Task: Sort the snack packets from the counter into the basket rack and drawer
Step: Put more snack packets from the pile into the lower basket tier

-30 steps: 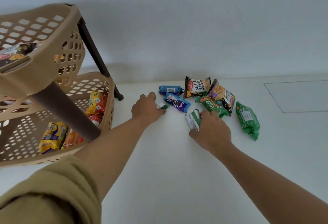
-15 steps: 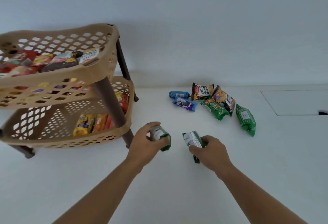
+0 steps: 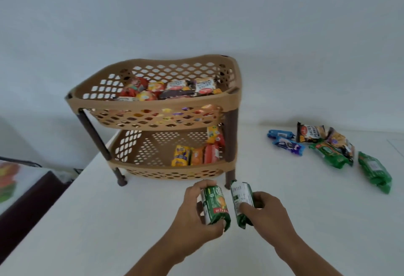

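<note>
My left hand (image 3: 192, 212) grips a small green packet (image 3: 215, 204) and my right hand (image 3: 265, 214) grips a second green packet (image 3: 241, 199), side by side just in front of the tan two-tier basket rack (image 3: 153, 105). Its top basket holds several red, yellow and dark packets. Yellow, orange and red packets (image 3: 194, 154) stand in the bottom basket's right part. On the white counter (image 3: 109, 221) at the right lies a loose pile: two blue packets (image 3: 284, 140), a salted-peanut bag (image 3: 310, 133) and green packets (image 3: 375, 169). No drawer is in view.
The wall stands right behind the rack and the pile. The counter's left edge runs diagonally from the rack's left leg toward me; beyond it sits a dark, lower surface (image 3: 28, 199) with blurred colourful items.
Both hands lifted one green packet each from the pile and carried them left and toward me, to the rack's front. The view swung left, bringing the whole rack into sight.
</note>
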{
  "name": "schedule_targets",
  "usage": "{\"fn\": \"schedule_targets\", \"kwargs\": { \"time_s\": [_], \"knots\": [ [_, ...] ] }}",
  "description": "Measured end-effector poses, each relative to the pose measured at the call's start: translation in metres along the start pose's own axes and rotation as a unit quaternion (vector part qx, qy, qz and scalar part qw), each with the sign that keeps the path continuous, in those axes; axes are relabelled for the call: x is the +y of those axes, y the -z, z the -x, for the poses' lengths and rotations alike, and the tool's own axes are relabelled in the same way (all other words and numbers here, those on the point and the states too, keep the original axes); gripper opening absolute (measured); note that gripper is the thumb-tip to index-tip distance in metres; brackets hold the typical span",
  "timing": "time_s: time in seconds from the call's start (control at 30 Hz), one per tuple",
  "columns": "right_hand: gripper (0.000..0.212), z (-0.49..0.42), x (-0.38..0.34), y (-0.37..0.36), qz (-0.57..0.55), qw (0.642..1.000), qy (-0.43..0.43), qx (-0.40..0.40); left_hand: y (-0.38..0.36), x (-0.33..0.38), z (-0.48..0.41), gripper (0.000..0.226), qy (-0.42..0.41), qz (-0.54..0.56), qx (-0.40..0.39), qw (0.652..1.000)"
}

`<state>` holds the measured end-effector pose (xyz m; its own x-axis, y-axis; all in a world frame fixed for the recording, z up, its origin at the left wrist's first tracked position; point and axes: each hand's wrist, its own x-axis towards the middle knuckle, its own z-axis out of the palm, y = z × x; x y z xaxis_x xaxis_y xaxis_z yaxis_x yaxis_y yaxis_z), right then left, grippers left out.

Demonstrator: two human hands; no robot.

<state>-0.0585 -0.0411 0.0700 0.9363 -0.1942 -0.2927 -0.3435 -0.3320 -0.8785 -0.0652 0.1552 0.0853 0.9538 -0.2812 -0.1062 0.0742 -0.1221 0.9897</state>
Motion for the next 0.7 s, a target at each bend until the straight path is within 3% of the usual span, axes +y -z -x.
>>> {"fn": "schedule_targets", "kwargs": {
  "time_s": [0.07, 0.27, 0.37, 0.57, 0.7],
  "knots": [
    [0.020, 0.006, -0.011, -0.026, 0.001, 1.000, 0.006, -0.002, 0.028, 0.001, 0.006, 0.074, -0.014, 0.005, -0.004, 1.000],
    [0.033, 0.014, -0.048, -0.090, 0.023, 0.999, 0.040, 0.009, 0.107, -0.002, 0.010, 0.069, -0.102, -0.116, 0.075, 0.985],
    [0.038, 0.014, -0.068, -0.114, 0.040, 0.997, 0.061, 0.022, 0.141, -0.002, 0.000, 0.068, -0.125, -0.094, 0.085, 0.984],
    [0.042, 0.002, -0.099, -0.127, 0.071, 0.991, 0.104, 0.050, 0.201, -0.003, -0.047, 0.070, -0.089, -0.059, 0.092, 0.990],
    [0.038, -0.032, -0.121, -0.118, 0.107, 0.983, 0.129, 0.072, 0.219, 0.006, -0.083, 0.067, -0.048, -0.112, 0.088, 0.989]
  ]
}}
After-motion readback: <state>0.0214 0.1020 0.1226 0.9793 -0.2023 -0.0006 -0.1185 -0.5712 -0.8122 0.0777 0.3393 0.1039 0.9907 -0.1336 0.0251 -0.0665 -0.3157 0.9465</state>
